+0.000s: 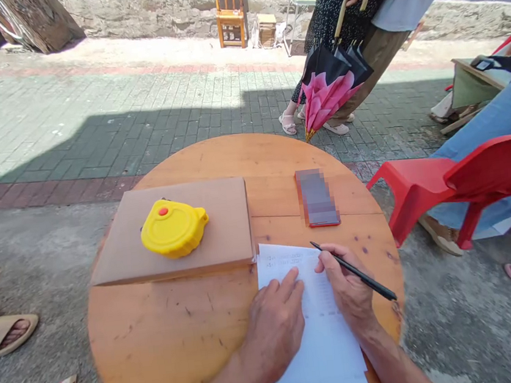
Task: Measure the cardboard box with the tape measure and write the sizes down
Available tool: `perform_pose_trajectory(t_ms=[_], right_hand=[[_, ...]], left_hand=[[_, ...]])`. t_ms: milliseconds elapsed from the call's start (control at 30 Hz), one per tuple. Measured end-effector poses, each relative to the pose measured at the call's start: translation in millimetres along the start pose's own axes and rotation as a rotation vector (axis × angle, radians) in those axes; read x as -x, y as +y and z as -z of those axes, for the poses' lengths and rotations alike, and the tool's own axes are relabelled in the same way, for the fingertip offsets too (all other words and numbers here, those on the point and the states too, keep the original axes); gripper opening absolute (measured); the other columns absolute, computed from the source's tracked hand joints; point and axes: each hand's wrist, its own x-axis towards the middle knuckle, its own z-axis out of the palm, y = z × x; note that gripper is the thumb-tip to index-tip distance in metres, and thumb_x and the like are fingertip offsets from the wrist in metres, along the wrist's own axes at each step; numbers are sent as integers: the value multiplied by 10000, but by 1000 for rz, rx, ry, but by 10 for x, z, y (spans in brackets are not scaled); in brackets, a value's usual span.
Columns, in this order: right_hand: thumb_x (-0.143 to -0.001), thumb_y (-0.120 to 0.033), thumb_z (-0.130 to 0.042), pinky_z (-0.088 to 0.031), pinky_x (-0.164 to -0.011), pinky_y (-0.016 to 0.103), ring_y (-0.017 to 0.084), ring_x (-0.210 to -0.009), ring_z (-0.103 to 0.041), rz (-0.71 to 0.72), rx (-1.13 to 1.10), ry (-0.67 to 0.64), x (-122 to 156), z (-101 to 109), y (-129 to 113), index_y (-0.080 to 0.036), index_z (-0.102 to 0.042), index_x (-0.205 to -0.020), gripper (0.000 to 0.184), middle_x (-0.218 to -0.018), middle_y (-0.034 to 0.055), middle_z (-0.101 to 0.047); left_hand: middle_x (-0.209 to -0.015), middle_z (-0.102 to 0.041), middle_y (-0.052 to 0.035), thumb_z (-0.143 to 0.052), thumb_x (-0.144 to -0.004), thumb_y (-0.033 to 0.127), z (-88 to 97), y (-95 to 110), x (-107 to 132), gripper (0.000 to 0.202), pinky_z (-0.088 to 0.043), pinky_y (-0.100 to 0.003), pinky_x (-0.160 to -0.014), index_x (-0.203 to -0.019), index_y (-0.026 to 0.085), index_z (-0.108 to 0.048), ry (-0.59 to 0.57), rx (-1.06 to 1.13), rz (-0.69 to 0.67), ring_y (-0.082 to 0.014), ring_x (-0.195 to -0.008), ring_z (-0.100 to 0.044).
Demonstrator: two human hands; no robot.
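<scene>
The left hand is laid palm-down on the paper, fingers extended and nothing grasped. The right hand is closed around a black pen, its tip directed toward the sheet's upper right corner; tip contact cannot be confirmed. The hands are held apart. The paper is placed near the table's near edge, beside a cardboard box on which a yellow case with a red button is set. A phone is positioned beyond the pen.

Caution: the sheets may be skewed if left-hand pressure is relaxed, or lifted by wind. Fresh ink, if any, may be smeared by the resting fingers.

Markings: rows of characters are present at the sheet's top but cannot be read. The phone screen is pixelated. No brand is legible.
</scene>
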Motion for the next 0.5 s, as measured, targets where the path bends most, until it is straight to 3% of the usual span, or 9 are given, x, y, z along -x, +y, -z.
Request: perform_pose_trajectory(t_ms=[167, 333, 500], right_hand=[[-905, -308, -580, -544, -736, 291, 178, -808, -690, 137, 169, 13, -33, 51, 36, -211, -646, -1054, 190, -912, 42, -722], [-948, -165, -421, -489, -909, 384, 236, -1078, -630, 511, 555, -237, -3, 274, 16, -195, -568, -1273, 358, -1192, 116, -670], [-903, -50, -424, -438, -927, 438, 301, -1243, -526, 658, 930, -445, 80, 434, -27, -217, -583, -1299, 458, -1339, 135, -594]], left_hand=[[-1375, -560, -45, -479, -835, 84, -1, 0, 2, 364, -535, -390, -779, -1168, 181, -590, 1, -13, -12, -225, -897, -584], [-1375, -560, -40, -474, -837, 84, 13, -2, 1, 343, -538, -396, -774, -1137, 194, -599, 2, -36, -13, -231, -913, -592], [-1375, -559, -65, -475, -828, 74, 16, 60, 20, 386, -539, -417, -785, -1185, 173, -582, 7, -86, -18, -249, -931, -595]])
